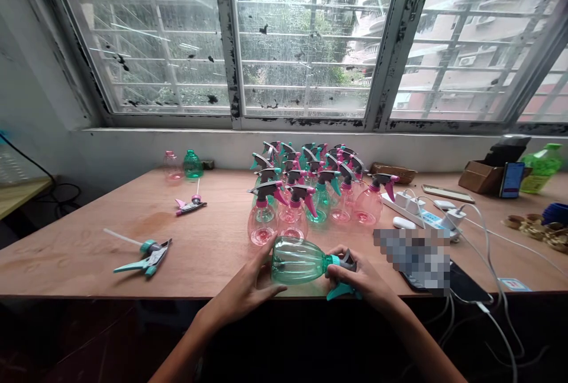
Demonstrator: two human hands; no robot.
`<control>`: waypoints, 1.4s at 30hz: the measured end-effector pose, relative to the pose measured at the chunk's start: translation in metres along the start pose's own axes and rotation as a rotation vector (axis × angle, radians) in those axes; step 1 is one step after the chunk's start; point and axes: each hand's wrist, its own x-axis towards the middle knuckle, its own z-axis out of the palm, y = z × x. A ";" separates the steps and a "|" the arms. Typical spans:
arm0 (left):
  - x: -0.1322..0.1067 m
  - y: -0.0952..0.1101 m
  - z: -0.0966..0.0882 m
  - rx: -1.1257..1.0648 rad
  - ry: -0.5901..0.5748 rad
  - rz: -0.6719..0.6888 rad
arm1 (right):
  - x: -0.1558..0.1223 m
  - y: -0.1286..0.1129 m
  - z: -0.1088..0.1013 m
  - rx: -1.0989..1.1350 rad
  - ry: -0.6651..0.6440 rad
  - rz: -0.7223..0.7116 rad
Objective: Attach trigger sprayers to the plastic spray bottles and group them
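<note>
Green bottle point(298, 261) held sideways over the near edge of the surface point(213, 253). Your left hand point(248, 288): fingers curled around its base. Your right hand point(361, 279): fingers gripping the spray head point(341, 292) at its neck. Teal loose sprayer point(149, 257) lies to your left, toward the near edge; pink loose sprayer point(191, 207) farther back. Sprayer-topped bottles point(368, 206) crowd the middle, toward the far edge.
</note>
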 end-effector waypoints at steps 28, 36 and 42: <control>0.001 0.001 -0.001 0.051 -0.014 -0.030 | -0.001 -0.005 0.003 0.024 0.004 -0.008; 0.002 0.002 -0.002 0.188 0.015 -0.057 | -0.001 -0.009 0.005 0.040 0.024 0.020; 0.002 -0.001 0.000 0.162 0.015 -0.010 | -0.001 -0.010 0.005 0.028 0.025 0.017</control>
